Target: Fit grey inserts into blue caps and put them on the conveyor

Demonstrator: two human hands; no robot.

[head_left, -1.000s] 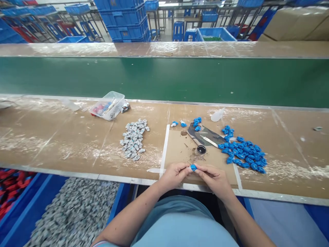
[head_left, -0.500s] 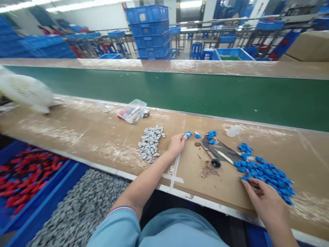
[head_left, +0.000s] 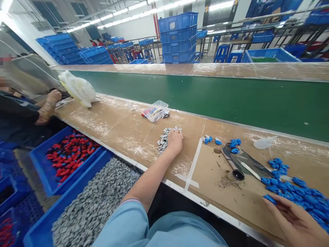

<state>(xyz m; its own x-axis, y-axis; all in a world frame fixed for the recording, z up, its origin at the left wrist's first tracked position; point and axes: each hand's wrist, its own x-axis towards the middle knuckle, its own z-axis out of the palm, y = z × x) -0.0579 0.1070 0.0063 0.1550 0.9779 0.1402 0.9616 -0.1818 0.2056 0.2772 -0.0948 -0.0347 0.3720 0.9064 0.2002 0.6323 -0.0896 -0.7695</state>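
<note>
My left hand (head_left: 175,141) reaches onto a small pile of grey plastic pieces (head_left: 162,140), its fingers bent together; what they grip is hidden. Between the thumb and fingers of my right hand (head_left: 295,216) is a small blue plastic piece (head_left: 269,199). That hand is just in front of a heap of blue plastic pieces (head_left: 305,195). Several blue pieces with pale parts on them (head_left: 207,139) lie in a short row right of my left hand. A small pot of dark liquid (head_left: 238,175) and a white stick-like tool (head_left: 248,169) lie between my hands, beside a camouflage-patterned cloth (head_left: 250,159).
A green conveyor belt (head_left: 205,92) runs behind the bench. Bins of red-and-blue pieces (head_left: 69,154) and grey pieces (head_left: 102,199) stand below its front edge. A clear box (head_left: 155,111), a white basket (head_left: 81,88) and a clear bottle (head_left: 264,142) are on it. Another person's hand (head_left: 55,95) is at left.
My left hand has let go of a blue piece at the row and moved left onto the grey pile. My right hand has lifted a blue piece off the heap. The view has turned left.
</note>
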